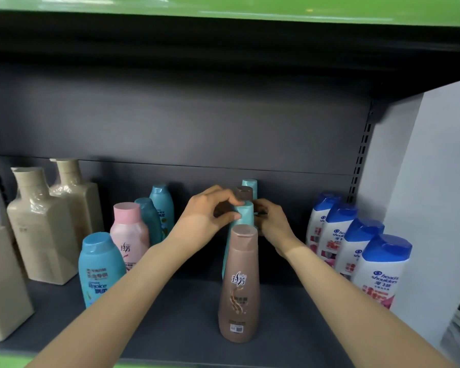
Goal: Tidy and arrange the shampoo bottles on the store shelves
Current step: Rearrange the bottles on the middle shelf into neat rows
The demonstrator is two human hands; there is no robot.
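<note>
Left hand [206,217] curls round the neck of a teal bottle [241,221], thumb and fingers pinching it; right hand [272,221] grips the same bottle from the other side, fingers partly hidden; the bottle stands mid-shelf in a row, behind a brown bottle [239,288], with a dark-capped bottle [245,193] behind it; blue-capped white bottles [356,248] stand right, a pink bottle [129,235] left, on the dark shelf [170,314].

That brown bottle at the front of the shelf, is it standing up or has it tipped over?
Upright. The brown bottle stands on its base on the shelf, cap on top, label facing out; neither hand touches it.
</note>
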